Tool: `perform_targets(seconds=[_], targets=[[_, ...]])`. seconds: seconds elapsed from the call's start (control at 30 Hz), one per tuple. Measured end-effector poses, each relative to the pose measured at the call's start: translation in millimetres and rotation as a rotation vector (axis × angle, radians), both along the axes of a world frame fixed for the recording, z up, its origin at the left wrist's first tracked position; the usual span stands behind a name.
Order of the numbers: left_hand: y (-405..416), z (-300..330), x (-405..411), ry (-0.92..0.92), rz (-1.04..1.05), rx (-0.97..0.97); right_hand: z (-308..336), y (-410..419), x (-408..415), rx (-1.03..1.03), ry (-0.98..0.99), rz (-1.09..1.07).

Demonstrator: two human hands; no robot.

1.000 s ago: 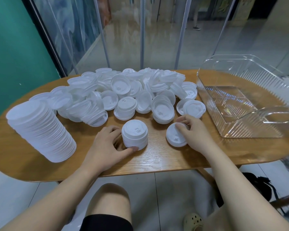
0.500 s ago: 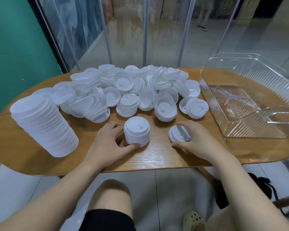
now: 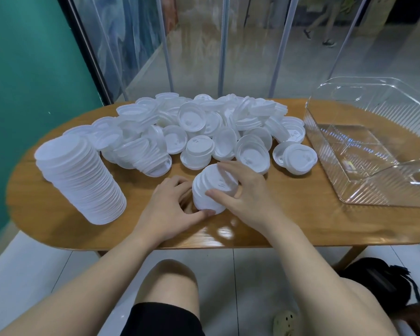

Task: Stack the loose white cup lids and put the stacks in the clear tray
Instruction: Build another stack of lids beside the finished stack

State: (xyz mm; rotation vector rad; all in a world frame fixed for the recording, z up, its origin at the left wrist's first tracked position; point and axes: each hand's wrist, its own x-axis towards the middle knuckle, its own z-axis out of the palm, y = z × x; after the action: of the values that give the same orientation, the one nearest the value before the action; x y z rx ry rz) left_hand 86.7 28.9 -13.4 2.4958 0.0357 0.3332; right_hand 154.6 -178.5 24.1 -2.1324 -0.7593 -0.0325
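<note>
Right hand [image 3: 246, 190] newly on short lid stack [image 3: 210, 190], both hands clasping it; markings unreadable.

On your desk [image 3: 289, 221], the tall stack [image 3: 83, 183] sits far left, the loose lids [image 3: 204, 132] behind the short stack [image 3: 210, 192] between your hands, the tray [image 3: 374, 151] at right.

hands [image 3: 204, 202] grip short lid stack [image 3: 210, 190] | clear tray [image 3: 383, 190] right
</note>
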Motion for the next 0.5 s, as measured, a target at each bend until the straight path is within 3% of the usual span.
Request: perform_targets(seconds=[0.37, 0.5], targets=[[2, -2, 2, 0.009, -0.013, 0.005, -2, 14, 8, -0.133, 0.01, 0.081], [2, -3, 1, -0.004, -0.009, 0.011, -3, 5, 17, 0.016, 0.016, 0.017]])
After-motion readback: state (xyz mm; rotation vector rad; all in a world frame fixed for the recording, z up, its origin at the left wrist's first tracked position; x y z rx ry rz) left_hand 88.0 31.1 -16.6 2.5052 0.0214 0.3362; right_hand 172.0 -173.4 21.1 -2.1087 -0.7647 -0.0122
